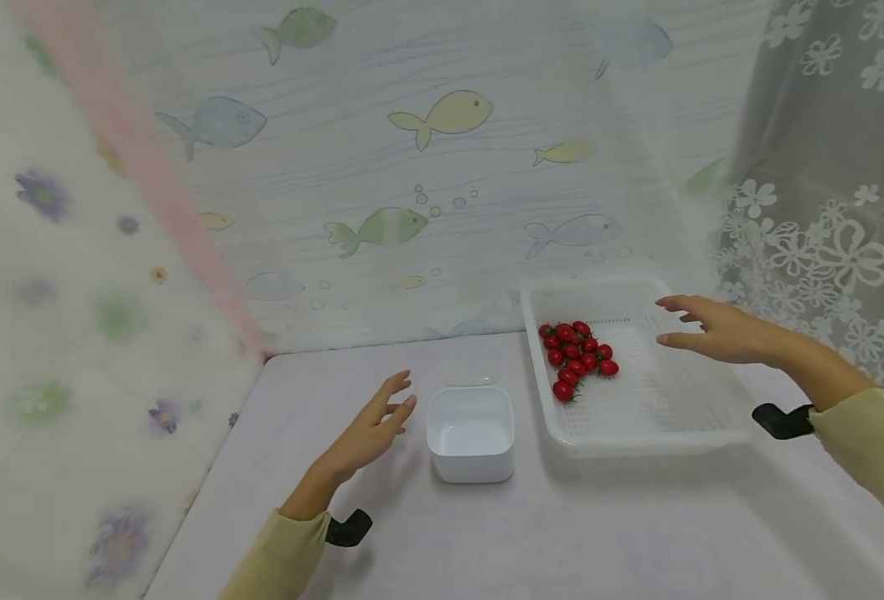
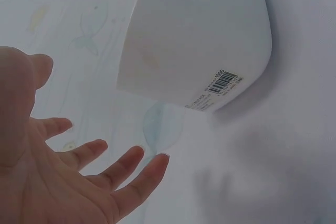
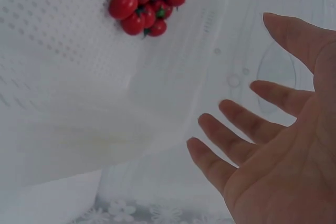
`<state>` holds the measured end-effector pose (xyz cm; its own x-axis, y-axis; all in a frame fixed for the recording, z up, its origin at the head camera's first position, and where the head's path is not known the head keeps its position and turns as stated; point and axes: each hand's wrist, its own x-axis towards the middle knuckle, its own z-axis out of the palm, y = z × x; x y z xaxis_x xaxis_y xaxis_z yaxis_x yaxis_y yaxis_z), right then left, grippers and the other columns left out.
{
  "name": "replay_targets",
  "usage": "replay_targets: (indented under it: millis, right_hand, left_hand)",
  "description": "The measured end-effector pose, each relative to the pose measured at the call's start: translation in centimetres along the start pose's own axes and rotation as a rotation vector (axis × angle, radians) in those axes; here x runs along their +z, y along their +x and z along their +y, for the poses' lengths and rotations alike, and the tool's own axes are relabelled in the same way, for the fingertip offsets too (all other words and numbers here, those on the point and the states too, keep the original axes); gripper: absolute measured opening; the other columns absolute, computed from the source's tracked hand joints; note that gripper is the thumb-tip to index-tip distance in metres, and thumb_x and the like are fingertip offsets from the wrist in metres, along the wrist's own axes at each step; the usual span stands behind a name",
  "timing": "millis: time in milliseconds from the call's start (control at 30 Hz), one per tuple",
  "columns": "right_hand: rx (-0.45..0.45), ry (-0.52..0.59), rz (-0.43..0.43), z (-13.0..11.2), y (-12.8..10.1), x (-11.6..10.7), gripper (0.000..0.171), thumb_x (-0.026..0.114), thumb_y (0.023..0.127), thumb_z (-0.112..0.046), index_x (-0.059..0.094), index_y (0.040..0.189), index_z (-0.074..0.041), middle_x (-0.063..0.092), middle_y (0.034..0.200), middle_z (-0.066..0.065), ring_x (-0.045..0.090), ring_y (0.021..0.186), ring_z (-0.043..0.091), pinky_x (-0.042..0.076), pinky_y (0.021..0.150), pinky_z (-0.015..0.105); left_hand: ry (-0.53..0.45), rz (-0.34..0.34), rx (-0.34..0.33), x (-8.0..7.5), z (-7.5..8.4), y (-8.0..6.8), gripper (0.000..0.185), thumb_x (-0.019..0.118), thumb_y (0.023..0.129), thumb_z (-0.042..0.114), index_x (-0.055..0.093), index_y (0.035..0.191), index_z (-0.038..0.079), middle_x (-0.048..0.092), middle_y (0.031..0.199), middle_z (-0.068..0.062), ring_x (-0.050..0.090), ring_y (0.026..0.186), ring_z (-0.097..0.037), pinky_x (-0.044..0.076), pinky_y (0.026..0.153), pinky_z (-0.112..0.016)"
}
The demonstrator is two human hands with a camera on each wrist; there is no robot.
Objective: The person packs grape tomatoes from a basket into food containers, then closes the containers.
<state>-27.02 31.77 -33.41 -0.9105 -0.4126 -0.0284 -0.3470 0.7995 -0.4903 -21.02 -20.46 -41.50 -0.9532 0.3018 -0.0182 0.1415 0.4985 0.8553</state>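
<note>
— Since the right hand point(image 1: 711, 332) hovers over the far right part of the white perforated basket point(image 1: 659, 417), fingers spread and holding nothing, how would you go at the cherry tomatoes point(image 1: 576, 357)?

— I'd say come down from above onto the edge of the cluster, not its middle, and pinch one fruit lightly. They lie heaped together in the basket's far left corner, so a broad grab would likely scatter them.

— And the left hand point(image 1: 370, 429)?

— Open too, fingers loose and slightly fanned, palm turned toward the small square white bowl point(image 1: 471, 433), just beside it but apart. It could steady that bowl, which sits near the middle of the table point(image 1: 599, 533), left of the basket.

— Wrists?

— Both forearms reach forward from yellowish sleeves; the right wrist is level, the left angled inward.
</note>
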Motion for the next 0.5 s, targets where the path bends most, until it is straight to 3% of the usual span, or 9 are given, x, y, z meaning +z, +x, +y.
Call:
replay_targets:
  millis: [267, 500]
  right_hand:
    - [0.043, 0.053, -0.058, -0.4, 1.4, -0.1, 0.073, 0.061, 0.103, -0.043, 0.033, 0.154, 0.002, 0.036, 0.155, 0.031, 0.041, 0.135, 0.053, 0.046, 0.098, 0.069]
    - [0.06, 0.103, -0.122, -0.2, 2.7, 0.3, 0.072, 0.063, 0.102, -0.042, 0.037, 0.151, 0.004, 0.039, 0.151, 0.032, 0.042, 0.135, 0.053, 0.048, 0.096, 0.064]
  left_hand:
    - [-0.116, -0.017, -0.047, 0.7, 0.2, 0.1, 0.064, 0.054, 0.107, 0.041, 0.029, 0.161, 0.019, 0.031, 0.162, -0.019, 0.047, 0.137, -0.043, 0.056, 0.098, -0.046]
    - [-0.159, -0.036, -0.082, 1.7, -0.2, 0.0, 0.06, 0.054, 0.108, 0.037, 0.03, 0.16, 0.018, 0.031, 0.162, -0.019, 0.05, 0.136, -0.04, 0.057, 0.095, -0.044]
